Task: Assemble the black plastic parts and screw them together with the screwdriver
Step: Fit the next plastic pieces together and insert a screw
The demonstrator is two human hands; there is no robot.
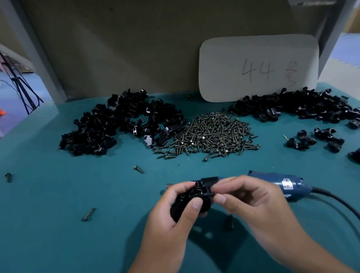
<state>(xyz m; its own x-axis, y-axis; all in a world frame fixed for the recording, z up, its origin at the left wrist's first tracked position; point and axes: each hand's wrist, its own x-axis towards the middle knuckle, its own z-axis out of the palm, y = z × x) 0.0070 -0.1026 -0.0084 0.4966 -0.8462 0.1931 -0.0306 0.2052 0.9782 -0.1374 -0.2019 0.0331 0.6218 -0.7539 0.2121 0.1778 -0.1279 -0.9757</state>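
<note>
Holding the black plastic parts just above the desk, I am keeping my left hand curled round the stacked pieces, thumb pressing on the near face, while my right hand is pinching a small screw between thumb and forefinger at the right edge of the parts. Both hands are closed on something, neither one relaxed. From the head view, the screw is lying roughly sideways, its long axis running left to right with the tip aiming into the assembly, and a round boss on the parts is facing up and away from me. I am judging these pieces to be light and stiff, a little slick on their glossy faces, so gripping them across the broad flat sides is looking safest; the screw is tiny and likely to slip, so I am taking it by the head end. Behind my hands the blue screwdriver is lying on the desk, its long axis left to right, bit toward the left and cord trailing off to the right. Farther back, the screw pile is sitting between two heaps of black pieces, with a few stray screws scattered nearer to me.
</note>
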